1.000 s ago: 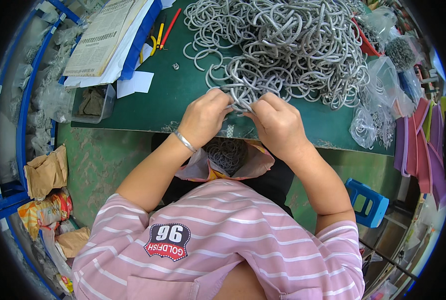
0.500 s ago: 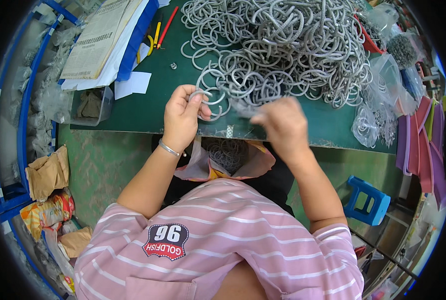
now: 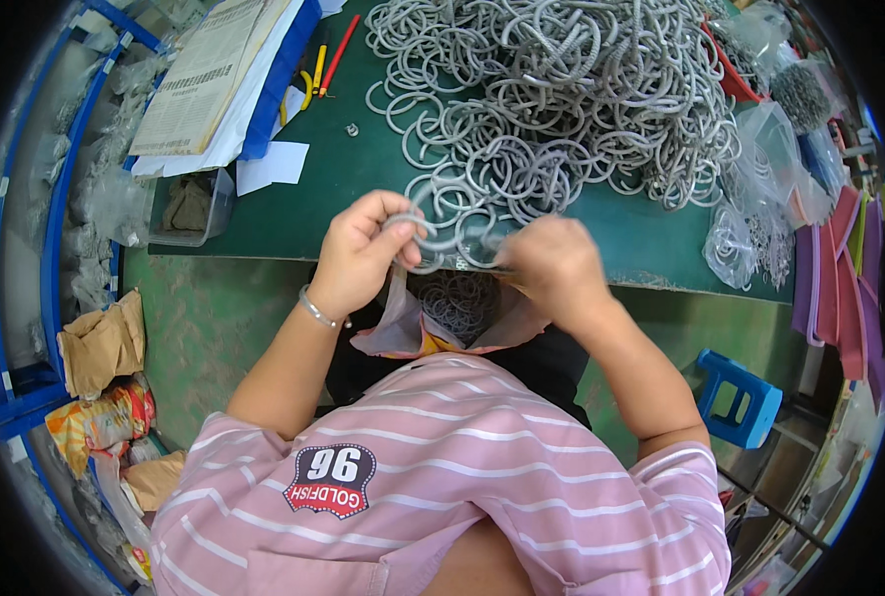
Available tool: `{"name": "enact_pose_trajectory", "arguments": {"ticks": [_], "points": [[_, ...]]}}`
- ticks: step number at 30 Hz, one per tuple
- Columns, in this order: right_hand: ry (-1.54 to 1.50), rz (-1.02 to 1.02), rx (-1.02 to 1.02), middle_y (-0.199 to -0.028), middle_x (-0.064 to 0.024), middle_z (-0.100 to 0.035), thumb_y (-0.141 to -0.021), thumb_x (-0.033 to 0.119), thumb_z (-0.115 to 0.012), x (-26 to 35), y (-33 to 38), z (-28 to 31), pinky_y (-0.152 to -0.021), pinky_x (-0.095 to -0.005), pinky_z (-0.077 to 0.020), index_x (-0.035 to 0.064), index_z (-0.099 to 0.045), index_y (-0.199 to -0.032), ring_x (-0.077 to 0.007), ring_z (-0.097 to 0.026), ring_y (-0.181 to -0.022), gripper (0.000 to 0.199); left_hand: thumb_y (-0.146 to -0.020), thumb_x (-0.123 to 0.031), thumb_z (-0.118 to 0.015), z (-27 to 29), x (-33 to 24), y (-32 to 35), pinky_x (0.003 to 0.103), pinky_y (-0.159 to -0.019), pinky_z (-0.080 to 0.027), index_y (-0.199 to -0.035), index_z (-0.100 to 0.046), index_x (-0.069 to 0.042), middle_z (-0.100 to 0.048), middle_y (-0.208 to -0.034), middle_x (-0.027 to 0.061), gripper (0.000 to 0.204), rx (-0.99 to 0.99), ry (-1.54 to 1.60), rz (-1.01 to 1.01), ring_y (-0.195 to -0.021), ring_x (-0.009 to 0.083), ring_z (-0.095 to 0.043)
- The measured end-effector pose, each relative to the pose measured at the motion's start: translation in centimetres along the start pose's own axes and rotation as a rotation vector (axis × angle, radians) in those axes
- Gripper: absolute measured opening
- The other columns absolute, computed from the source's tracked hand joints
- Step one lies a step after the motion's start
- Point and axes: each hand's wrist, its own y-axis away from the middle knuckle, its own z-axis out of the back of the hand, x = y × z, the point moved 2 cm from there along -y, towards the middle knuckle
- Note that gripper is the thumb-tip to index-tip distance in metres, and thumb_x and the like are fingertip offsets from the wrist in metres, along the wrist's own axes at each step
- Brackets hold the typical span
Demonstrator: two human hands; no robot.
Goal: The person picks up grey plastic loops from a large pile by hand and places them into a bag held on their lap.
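My left hand [image 3: 361, 243] is closed at the table's front edge, thumb and fingers pinching a grey open ring [image 3: 410, 221]. Other rings hang or lie against it, just under the fingertips. Opposite it, my right hand [image 3: 559, 266] has its fingers curled together; motion smears it, and what its fingertips grip cannot be made out. Blurred grey rings [image 3: 480, 238] lie between the two hands. Beyond them spreads a large heap of grey rings [image 3: 601, 99], many of them C-shaped. Below the table edge, an open bag [image 3: 388, 323] on my lap holds more grey rings [image 3: 457, 298].
On the green table [image 3: 294, 214] are a red pen [image 3: 340, 55], yellow-handled pliers [image 3: 307, 89], a blue tray [image 3: 282, 79] with papers and a clear plastic box [image 3: 216, 204]. Plastic bags [image 3: 729, 248] sit at the right edge. A blue stool [image 3: 738, 397] stands on the floor.
My right hand has moved a little down toward the table edge. My left hand has shifted slightly down, still pinching a ring, with rings drawn nearer the edge between the hands.
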Motion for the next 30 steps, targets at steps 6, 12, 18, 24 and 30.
{"name": "enact_pose_trajectory", "arguments": {"ticks": [6,12,18,24,30], "points": [[-0.173,-0.273,-0.134,-0.083,-0.0130,-0.065,-0.079,-0.001,-0.067,-1.0,-0.3,-0.3,-0.068,-0.0341,-0.0513,0.0002,-0.065,-0.089,-0.0271,-0.064,-0.077,0.011,-0.076,0.007,-0.062,-2.2,-0.4,2.1,0.033,-0.066,-0.050,-0.092,-0.062,0.000,-0.058,-0.081,0.0116,0.017,0.427,-0.711,-0.359,-0.073,0.0253,-0.062],[-0.534,-0.843,-0.204,-0.084,-0.0076,-0.067,-0.087,0.005,-0.065,-3.8,1.9,0.8,-0.066,-0.0265,-0.0511,-0.0031,-0.066,-0.094,-0.0120,-0.063,-0.074,0.011,-0.069,0.001,-0.070,-4.7,3.6,3.2,0.040,-0.071,-0.050,-0.097,-0.063,-0.001,-0.061,-0.085,0.0124,0.028,0.445,-0.844,-0.515,-0.080,0.0327,-0.061],[-0.882,-0.869,-0.571,-0.083,-0.0027,-0.064,-0.093,0.005,-0.059,-3.4,4.6,0.6,-0.066,-0.0213,-0.0504,-0.0024,-0.063,-0.095,-0.0081,-0.058,-0.072,0.008,-0.066,0.000,-0.072,-6.1,1.4,0.2,0.036,-0.073,-0.047,-0.097,-0.060,-0.003,-0.057,-0.098,0.0105,0.033,0.213,-1.060,-0.613,-0.086,0.0319,-0.054],[-0.415,-0.494,-0.271,-0.096,-0.0125,-0.060,-0.082,-0.011,-0.055,-2.6,4.4,0.9,-0.067,-0.0293,-0.0491,-0.0024,-0.057,-0.087,-0.0214,-0.060,-0.074,0.010,-0.070,0.003,-0.070,-5.4,1.1,-0.3,0.035,-0.068,-0.046,-0.087,-0.057,-0.003,-0.057,-0.087,0.0122,0.022,0.237,-0.938,-0.664,-0.075,0.0309,-0.055],[-0.383,-0.871,-0.169,-0.085,-0.0142,-0.064,-0.083,-0.002,-0.059,-2.5,4.2,0.3,-0.069,-0.0310,-0.0505,-0.0028,-0.062,-0.091,-0.0254,-0.063,-0.073,0.009,-0.072,0.006,-0.069,-5.1,-2.7,0.7,0.036,-0.063,-0.048,-0.085,-0.057,-0.001,-0.057,-0.080,0.0122,0.019,0.072,-0.703,-0.568,-0.069,0.0294,-0.057]]}}
